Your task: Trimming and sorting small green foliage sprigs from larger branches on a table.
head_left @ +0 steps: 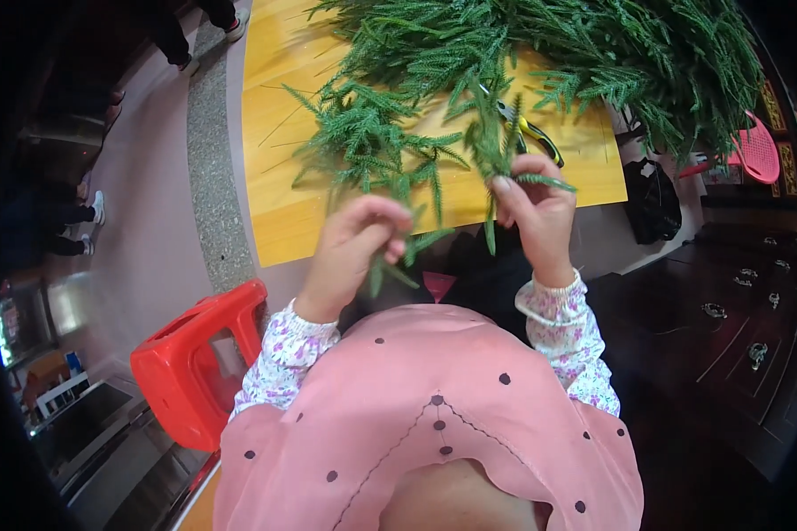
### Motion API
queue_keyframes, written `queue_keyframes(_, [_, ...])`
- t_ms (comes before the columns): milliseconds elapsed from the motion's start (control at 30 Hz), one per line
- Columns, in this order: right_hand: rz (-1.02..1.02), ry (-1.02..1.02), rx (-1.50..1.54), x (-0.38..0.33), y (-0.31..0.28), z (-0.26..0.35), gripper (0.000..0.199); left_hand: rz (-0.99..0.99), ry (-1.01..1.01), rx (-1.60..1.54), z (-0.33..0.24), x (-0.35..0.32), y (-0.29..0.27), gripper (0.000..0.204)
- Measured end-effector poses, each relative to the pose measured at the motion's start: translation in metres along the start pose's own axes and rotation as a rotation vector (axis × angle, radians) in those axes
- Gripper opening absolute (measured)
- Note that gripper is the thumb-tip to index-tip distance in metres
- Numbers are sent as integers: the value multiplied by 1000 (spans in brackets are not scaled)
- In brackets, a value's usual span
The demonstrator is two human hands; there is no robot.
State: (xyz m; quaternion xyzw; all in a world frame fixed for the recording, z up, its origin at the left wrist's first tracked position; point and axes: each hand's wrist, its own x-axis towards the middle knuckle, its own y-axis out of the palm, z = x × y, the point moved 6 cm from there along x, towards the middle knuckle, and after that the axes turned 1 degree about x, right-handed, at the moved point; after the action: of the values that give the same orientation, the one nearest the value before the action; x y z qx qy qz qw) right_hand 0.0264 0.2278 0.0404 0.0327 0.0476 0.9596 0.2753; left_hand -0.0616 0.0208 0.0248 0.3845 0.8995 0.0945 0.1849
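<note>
My left hand (359,248) is curled closed, slightly smeared by motion, at the table's near edge. Its fingers close on a feathery green evergreen sprig (363,133), whose tips spread over the table and also show below the hand. Between thumb and fingers, my right hand (536,208) pinches a smaller evergreen sprig (484,137), held upright with one frond pointing right. Just beyond that hand, pliers (545,142) with yellow and black handles lie on the yellow wooden table (283,212), partly hidden by the greenery.
A large heap of evergreen branches (593,53) covers the table's far side. At left stands a red plastic stool (186,363). A black bag (653,203) and a pink racket-shaped object (756,150) are at right, near dark drawers (744,310). Other people's feet (97,208) show on the left.
</note>
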Motion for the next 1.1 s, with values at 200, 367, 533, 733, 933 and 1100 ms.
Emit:
queue_keyframes(200, [185,399,863,-38,37,-28,17,-14,9,-48,-12,12,32,25])
queue_keyframes(367, [198,531,722,-39,36,-41,17,27,7,-152,6,14,30,23])
queue_keyframes(533, [-19,103,13,9,-19,-23,18,-21,60,39,0,10,14,22])
queue_keyframes(733, [-153,-566,-1364,44,-42,1,24,-98,96,41,-6,1,14,17])
queue_keyframes(933, [-88,-424,-1396,58,-43,-9,18,-119,47,-31,2,-1,5,19])
queue_keyframes(1100, [-115,255,-433,38,-89,-29,17,-150,64,-85,0,0,4,22])
